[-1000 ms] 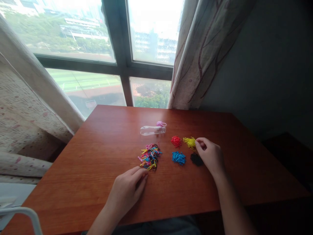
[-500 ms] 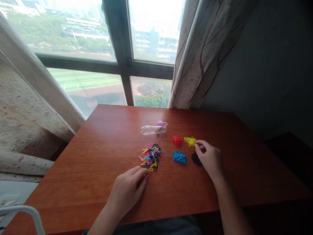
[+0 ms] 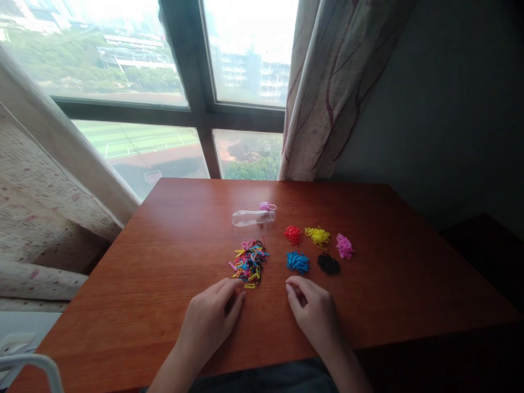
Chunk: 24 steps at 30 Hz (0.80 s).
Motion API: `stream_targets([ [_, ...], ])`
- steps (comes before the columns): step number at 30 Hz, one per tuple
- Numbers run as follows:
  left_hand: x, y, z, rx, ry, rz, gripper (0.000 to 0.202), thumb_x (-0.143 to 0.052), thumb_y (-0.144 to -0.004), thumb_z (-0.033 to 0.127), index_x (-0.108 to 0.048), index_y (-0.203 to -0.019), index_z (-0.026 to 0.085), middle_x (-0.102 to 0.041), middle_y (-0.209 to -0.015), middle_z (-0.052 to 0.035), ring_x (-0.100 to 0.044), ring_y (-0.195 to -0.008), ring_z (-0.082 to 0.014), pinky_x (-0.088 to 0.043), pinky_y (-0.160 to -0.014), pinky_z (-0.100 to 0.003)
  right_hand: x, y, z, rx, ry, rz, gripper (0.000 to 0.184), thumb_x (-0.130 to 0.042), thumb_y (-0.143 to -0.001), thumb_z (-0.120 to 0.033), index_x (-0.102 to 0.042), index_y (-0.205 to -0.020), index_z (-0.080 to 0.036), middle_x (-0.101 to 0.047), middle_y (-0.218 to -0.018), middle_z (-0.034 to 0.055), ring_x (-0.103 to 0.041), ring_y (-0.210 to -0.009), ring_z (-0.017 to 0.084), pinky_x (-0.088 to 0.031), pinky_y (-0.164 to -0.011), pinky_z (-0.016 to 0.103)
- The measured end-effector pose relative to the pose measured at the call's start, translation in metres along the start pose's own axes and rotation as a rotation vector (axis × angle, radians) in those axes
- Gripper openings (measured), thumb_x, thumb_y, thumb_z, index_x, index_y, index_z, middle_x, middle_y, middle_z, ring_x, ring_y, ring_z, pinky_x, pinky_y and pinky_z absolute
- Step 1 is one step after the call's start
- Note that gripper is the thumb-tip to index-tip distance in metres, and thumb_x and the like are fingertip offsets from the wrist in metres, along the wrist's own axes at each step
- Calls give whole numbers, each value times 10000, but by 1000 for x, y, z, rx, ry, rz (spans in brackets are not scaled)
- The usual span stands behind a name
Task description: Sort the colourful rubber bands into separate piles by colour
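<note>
Small coloured rubber bands lie in a mixed pile left of centre on the table. My left hand rests at its near edge, thumb and forefinger drawn together beside a loose yellow band; whether they grip anything is hidden. My right hand hovers or rests just in front of the blue pile, fingers curled and closed, with nothing showing at the tips. Behind and right of the blue bands are single-colour piles: red, yellow, pink and black.
A clear plastic bottle-shaped container lies on its side behind the mixed pile, with a pink looped cap by it. The brown wooden table meets a window and curtains. A white curved bar stands at lower left.
My right hand has come back leftward from the yellow pile to the front of the blue one. The pink pile it was covering now shows. My left hand has barely moved.
</note>
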<state>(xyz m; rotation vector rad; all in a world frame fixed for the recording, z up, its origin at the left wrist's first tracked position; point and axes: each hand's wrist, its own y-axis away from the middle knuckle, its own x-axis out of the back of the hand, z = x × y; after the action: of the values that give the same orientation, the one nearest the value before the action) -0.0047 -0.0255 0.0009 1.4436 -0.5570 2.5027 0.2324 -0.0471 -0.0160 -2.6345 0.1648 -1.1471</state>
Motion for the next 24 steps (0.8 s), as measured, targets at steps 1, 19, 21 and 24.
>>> stream_targets([
  [1, 0, 0, 0, 4, -3, -2, 151, -495, -938, 286, -627, -990, 233, -719, -889, -9, -688, -775, -168, -482, -644, -243, -2, 2, -1, 2, 3, -7, 173, -482, -937, -210, -651, -898, -213, -696, -794, 18, -654, -699, 158, -446, -658, 233],
  [19, -2, -5, 1, 61, -58, -90, 187, -445, -959, 302, -625, -959, 251, -689, -871, -2, -670, -768, -175, -471, -656, -258, -6, 3, -4, 23, 61, -57, 154, -491, -923, -172, -628, -879, -228, -681, -804, -4, -624, -731, 167, -372, -675, 262],
  [21, -2, -5, 1, 62, -55, -94, 186, -444, -960, 303, -623, -962, 252, -689, -875, -2, -671, -774, -177, -474, -662, -260, -8, 1, -8, 20, 70, -62, 154, -492, -921, -167, -627, -882, -229, -676, -796, -7, -618, -721, 164, -366, -672, 263],
  [24, -2, -5, 0, 59, -51, -100, 179, -450, -957, 304, -622, -956, 252, -693, -890, -2, -674, -791, -179, -478, -674, -261, -11, -2, -15, 27, 74, -87, 157, -490, -917, -155, -624, -892, -232, -672, -798, -11, -612, -717, 160, -361, -672, 262],
])
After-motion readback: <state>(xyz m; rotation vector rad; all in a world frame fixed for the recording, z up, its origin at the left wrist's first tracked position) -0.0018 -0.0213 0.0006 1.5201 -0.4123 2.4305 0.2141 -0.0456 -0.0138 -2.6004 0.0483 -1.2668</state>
